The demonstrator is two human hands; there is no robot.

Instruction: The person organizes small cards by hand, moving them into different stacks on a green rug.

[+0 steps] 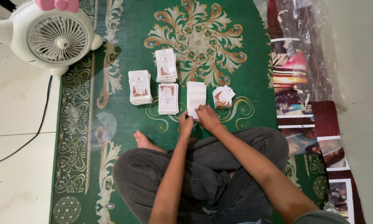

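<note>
We see a green carpet with cream and gold scrollwork [124,25] spread over a pale tiled floor [16,103], and a person sitting cross-legged on it in grey trousers. At the top left stands a white round fan with cat ears and a pink bow [49,35], its dark cable [33,137] trailing over the tiles. Along the right edge lie glossy printed sheets with dark red borders [315,132], and above them crumpled clear plastic wrap [306,54].

In front of the knees lie several stacks of small packets: three stacks of clear-sleeved cards with red and white prints [140,87], [166,65], [168,98], a loose fanned pile of small printed cards [223,97], and between them a plain white stack of packets [196,96]. Nothing lies between the hands and this white stack.

Our left hand [185,124] rests at the stack's near left corner, fingers [183,115] bent and pinching its edge. Our right hand [208,117] lies on the near end, fingers [200,109] curled loosely down on the top packet, touching it.
</note>
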